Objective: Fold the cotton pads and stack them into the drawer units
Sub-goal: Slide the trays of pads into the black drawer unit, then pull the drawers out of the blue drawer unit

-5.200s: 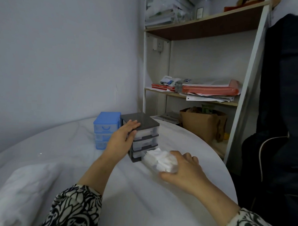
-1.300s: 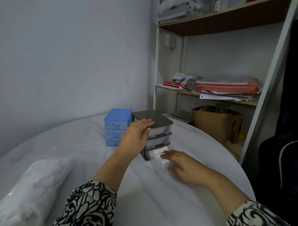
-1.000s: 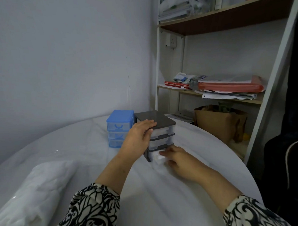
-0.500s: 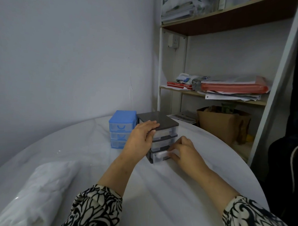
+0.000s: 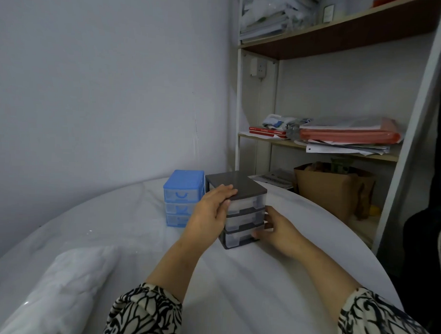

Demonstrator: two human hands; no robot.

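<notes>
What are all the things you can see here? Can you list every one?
grey drawer unit: one, dark grey frame with clear drawers, middle of the table
blue drawer unit: one, blue, beside the grey one, on its left
plastic bag: one, white, near left of the table
table: one, white, round
shelf rack: one, white frame with wooden boards, by the wall on the right
red folder: one, middle shelf
brown bag: one, under the shelves
left hand: rests on the grey unit's top
right hand: touches its bottom drawer front
</notes>
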